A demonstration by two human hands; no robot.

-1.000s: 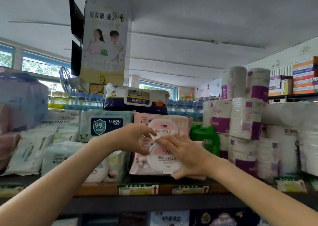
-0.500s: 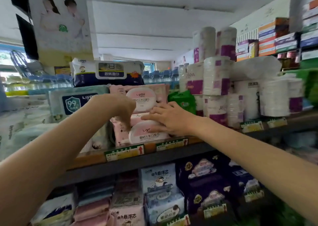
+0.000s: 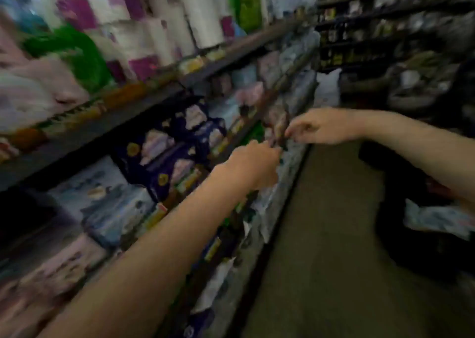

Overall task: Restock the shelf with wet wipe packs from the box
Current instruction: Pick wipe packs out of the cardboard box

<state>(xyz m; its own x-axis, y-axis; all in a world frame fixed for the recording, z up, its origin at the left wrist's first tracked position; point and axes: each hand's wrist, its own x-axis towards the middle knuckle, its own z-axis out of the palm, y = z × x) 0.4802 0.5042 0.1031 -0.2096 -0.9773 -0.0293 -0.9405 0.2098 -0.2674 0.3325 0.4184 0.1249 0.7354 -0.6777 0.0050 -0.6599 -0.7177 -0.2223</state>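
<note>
Both hands empty: left hand loosely curled, right hand fingers apart. Next: turn right twd aisle, find box, grab pack w/ both.

The paper rolls on the upper shelf are showing white with purple bands. Beside them a bag is showing bright green, and the soft packs at far left are showing pale pink and white. Below, packets are showing dark navy with pale pictures and yellow round marks. The floor is showing dull olive-brown. Blur is hiding finer print.
</note>
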